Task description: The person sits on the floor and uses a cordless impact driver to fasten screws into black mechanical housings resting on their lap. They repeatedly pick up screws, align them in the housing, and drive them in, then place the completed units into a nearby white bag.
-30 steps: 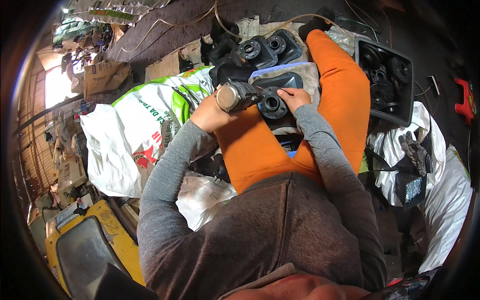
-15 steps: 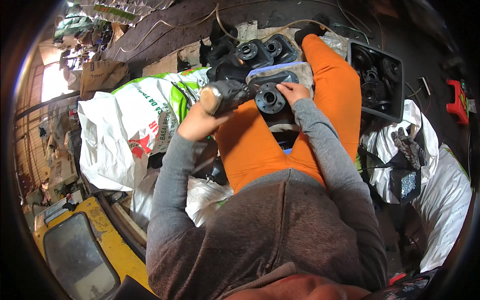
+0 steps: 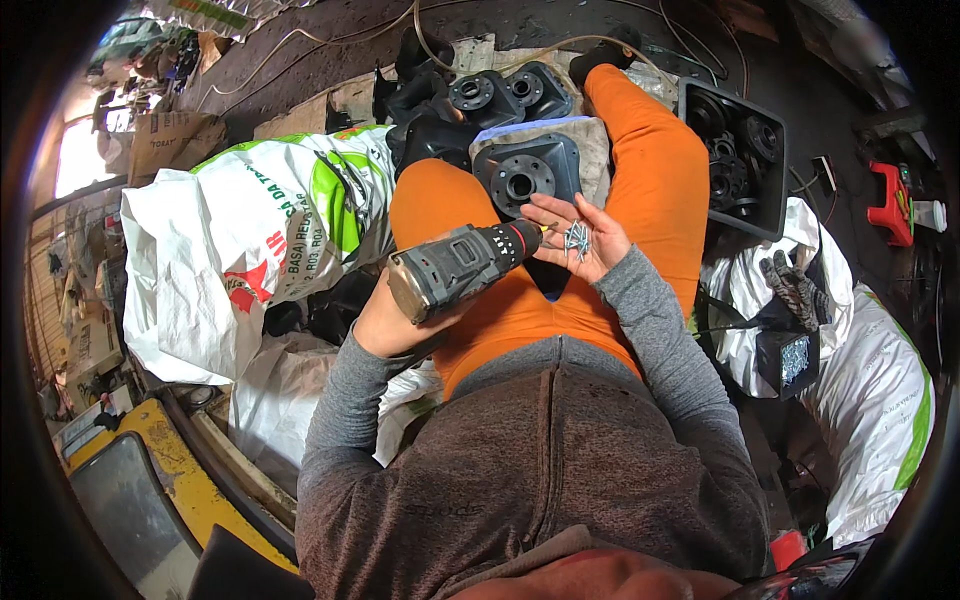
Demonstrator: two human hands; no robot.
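Note:
My left hand (image 3: 384, 322) is wrapped round a cordless drill (image 3: 452, 264), held level between my body and the work, its chuck pointing right. The bit's tip is right beside the fingers of my right hand (image 3: 606, 244). That hand is turned palm up with its fingers stretched out, and several small silvery screws (image 3: 575, 240) rest in the palm. Just beyond, a black square-based part with a round drilled flange (image 3: 522, 180) stands between my knees on a cloth-covered support (image 3: 596, 150). My fingertips are near its lower edge.
More black flanged parts (image 3: 472, 92) lie past the support. A black crate (image 3: 776, 222) of round black parts is at the right, near a dark box of screws (image 3: 795, 360) and a patterned glove (image 3: 790, 290). A large white sack (image 3: 215, 265) fills the left side.
The drill has swung round and come nearer my body, its chuck now to the right. My right hand has left the flange and turned palm up, showing the screws. The view has shifted slightly.

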